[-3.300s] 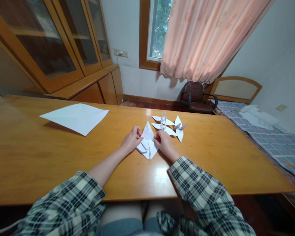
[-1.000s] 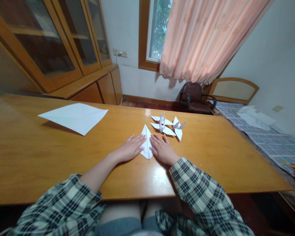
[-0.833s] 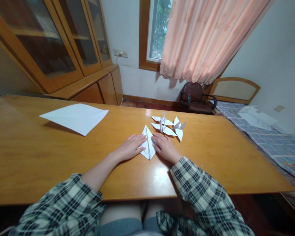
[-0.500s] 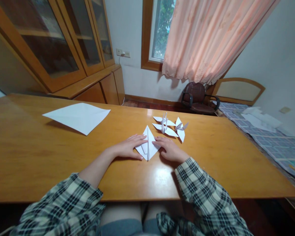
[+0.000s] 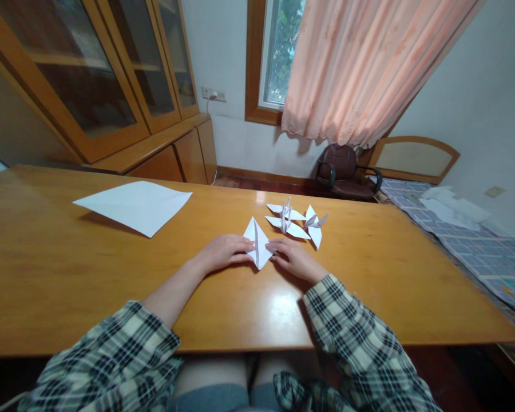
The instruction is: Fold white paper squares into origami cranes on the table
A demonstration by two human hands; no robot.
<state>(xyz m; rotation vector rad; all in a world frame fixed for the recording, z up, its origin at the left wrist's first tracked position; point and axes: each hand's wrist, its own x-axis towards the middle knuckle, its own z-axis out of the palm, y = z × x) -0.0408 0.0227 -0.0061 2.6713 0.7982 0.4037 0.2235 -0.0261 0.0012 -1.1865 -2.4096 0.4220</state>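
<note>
White sheet (image 5: pixel 134 205) lies on the counter (image 5: pixel 68 274), well left of the folded paper (image 5: pixel 257 243), which lies flat mid-counter. The left hand (image 5: pixel 223 253) rests just left of it, fingers released, tips touching its edge. The right hand (image 5: pixel 295 258) mirrors this on its right. Two paper cranes (image 5: pixel 286 220) stand just beyond, rightward.

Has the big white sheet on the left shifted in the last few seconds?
No. The white sheet keeps the same gap to the table's far edge and the paper cranes.
</note>
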